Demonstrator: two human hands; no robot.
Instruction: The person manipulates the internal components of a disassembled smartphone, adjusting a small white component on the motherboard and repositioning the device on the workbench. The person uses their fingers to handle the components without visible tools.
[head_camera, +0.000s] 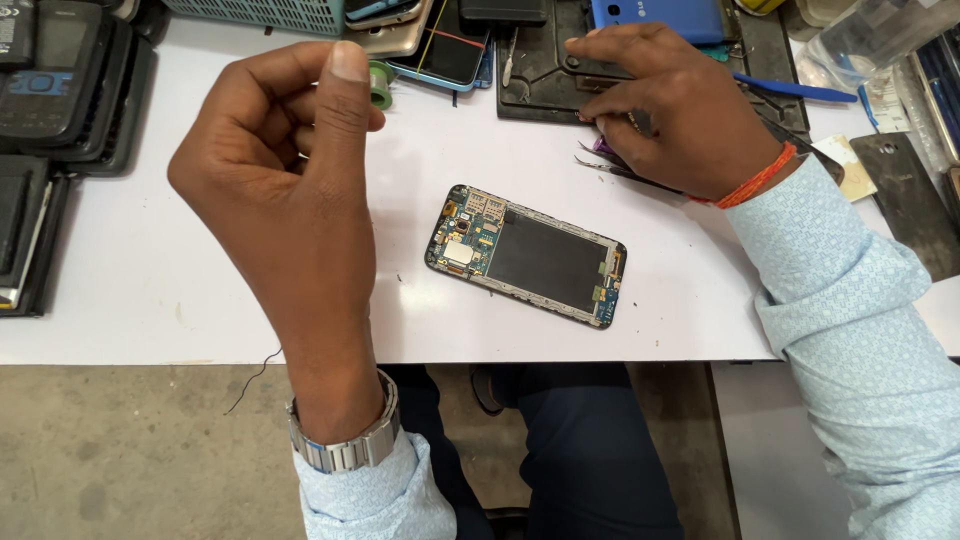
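Item: opened smartphone (527, 256), back cover off, circuit board and dark metal frame exposed. Lies flat at the middle of the white desk (150, 260), tilted, its board end to the left. No hand touches it.

Left hand (290, 190): raised above the desk at left, fingers curled into a loose fist, thumb pressed along the index finger. Grip closed; whether it encloses anything cannot be told. A metal wristwatch (345, 445) sits on the wrist, above a light blue sleeve.

Right hand (665, 105): at far right of the phone, palm down. Grip closed on a pair of tweezers (610, 165), whose thin tips project leftward under the palm; a purple piece shows beside them. The fingertips rest on a dark work mat (540, 75). An orange thread band (760, 178) circles the wrist.

Surroundings: small green spool (381, 85) just behind the left thumb; stacked phones (440, 45) at the far edge; a blue phone (660, 18) beyond the right hand; a blue tool (795, 90) to its right; dark phones and cases (60, 90) piled at far left; a teal mesh basket (265, 14) at the far edge.
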